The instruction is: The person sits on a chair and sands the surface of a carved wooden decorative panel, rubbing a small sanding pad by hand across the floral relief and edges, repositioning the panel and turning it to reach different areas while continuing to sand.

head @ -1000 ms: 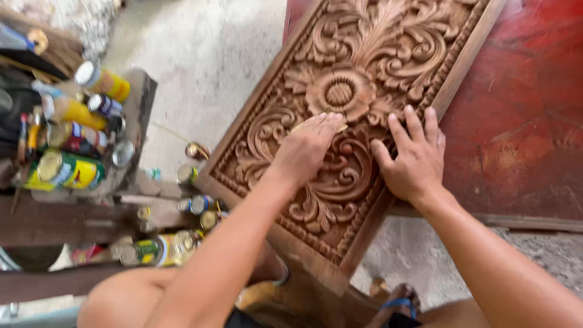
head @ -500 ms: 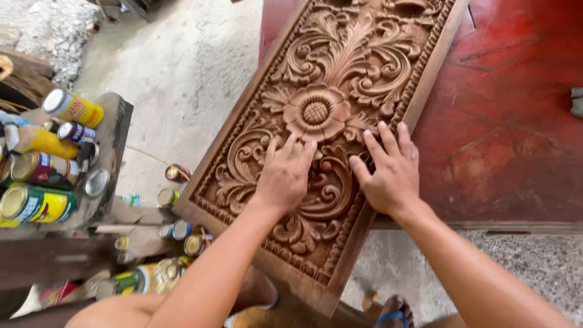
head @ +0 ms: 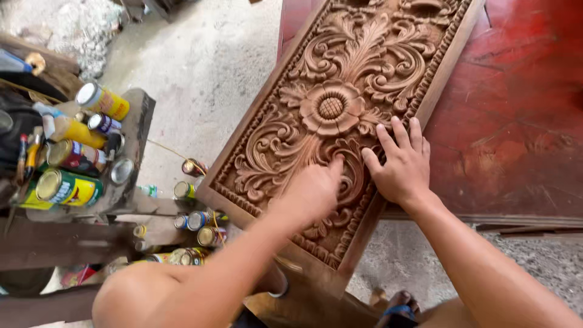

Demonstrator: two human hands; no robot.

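Note:
A long brown wooden panel (head: 358, 67), carved with leaves and a central flower (head: 331, 108), lies tilted across a red surface and toward me. My left hand (head: 313, 191) presses on the carving just below the flower, fingers bunched and blurred; whether it holds anything is unclear. Next to it, my right hand (head: 402, 163) rests flat on the panel's right side near the beaded border, fingers spread and empty.
The panel rests on a red painted board (head: 516, 121). A low wooden bench (head: 130, 158) at the left carries several cans and spray tins (head: 64, 188), with more cans (head: 194, 218) on the concrete floor below. My feet (head: 398, 304) show at the bottom.
The view has shifted, so the panel sits further right and lower in the frame. My left hand has slid down and bunched its fingers; my right hand stays flat beside it.

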